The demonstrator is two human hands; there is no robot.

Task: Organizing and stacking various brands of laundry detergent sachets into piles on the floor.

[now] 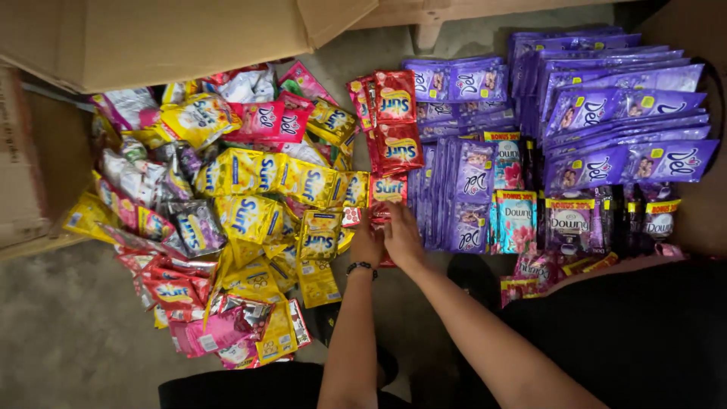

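Both hands meet at the near end of a row of red sachets (pixel 394 132), which runs away from the person in the middle of the floor. The left hand (pixel 366 244), with a dark bead bracelet (pixel 362 266) on its wrist, lies on a red sachet there; its fingers are together, but I cannot tell if they pinch it. The right hand (pixel 402 233) presses flat just beside it, fingers close together on the same sachets. Left of the row lies a loose heap of yellow sachets (pixel 250 204) mixed with pink and silver ones. Right of it stand tidy rows of purple sachets (pixel 606 113). A cardboard box (pixel 166 34) is beyond the heap.
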